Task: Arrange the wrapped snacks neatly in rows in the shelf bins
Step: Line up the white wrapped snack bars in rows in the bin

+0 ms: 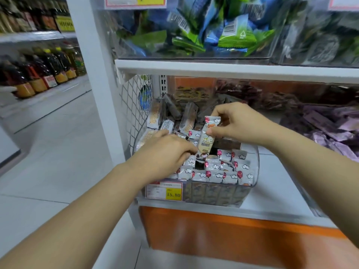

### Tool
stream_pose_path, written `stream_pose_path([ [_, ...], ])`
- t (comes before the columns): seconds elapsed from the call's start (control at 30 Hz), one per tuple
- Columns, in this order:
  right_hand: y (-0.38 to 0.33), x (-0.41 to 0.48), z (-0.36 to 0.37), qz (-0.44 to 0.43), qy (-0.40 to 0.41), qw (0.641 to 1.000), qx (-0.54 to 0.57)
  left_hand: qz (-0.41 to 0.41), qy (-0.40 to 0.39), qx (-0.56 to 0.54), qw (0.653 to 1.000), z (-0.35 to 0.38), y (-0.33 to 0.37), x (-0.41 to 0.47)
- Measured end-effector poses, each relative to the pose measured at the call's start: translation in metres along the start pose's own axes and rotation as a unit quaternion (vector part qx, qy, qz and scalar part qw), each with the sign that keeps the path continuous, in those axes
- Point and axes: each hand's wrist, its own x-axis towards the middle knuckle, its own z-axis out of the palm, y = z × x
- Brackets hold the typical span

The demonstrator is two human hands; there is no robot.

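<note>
A clear plastic shelf bin holds several grey wrapped snack bars with red balloon prints, standing in rows at its front and lying loose at its back. My right hand grips one wrapped snack bar by its top and holds it upright above a gap in the rows. My left hand rests on the bars at the bin's left side, fingers pinching the lower end of the same bar.
A yellow price label sticks to the bin's front. To the right is a bin of purple packets. Overhead, a bin of green and blue packets. A wire mesh panel stands left of the bin. Bottles line the far aisle.
</note>
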Motion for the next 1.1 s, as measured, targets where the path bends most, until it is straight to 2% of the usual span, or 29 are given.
stream_pose_path([
  [0.2, -0.003, -0.002, 0.002, -0.018, 0.009, 1.000, 0.014, -0.006, 0.004, 0.010, 1.000, 0.009, -0.009, 0.004],
  [0.5, -0.010, -0.011, -0.001, -0.022, 0.011, 0.996, 0.083, -0.025, -0.005, -0.045, 0.999, 0.009, -0.011, 0.010],
  [0.7, -0.018, -0.025, 0.002, -0.050, 0.072, 0.994, 0.062, -0.023, -0.020, -0.069, 0.997, 0.007, -0.013, 0.009],
  [0.87, -0.005, -0.031, 0.010, 0.003, 0.137, 0.983, 0.125, -0.016, -0.020, -0.069, 0.997, 0.007, -0.013, 0.010],
  [1.0, -0.004, -0.031, 0.012, 0.022, 0.116, 0.986, 0.119, -0.009, -0.014, -0.065, 0.998, 0.007, -0.013, 0.010],
  [1.1, -0.012, -0.026, 0.007, 0.005, 0.059, 0.995, 0.085, -0.005, -0.012, -0.065, 0.998, 0.007, -0.013, 0.010],
])
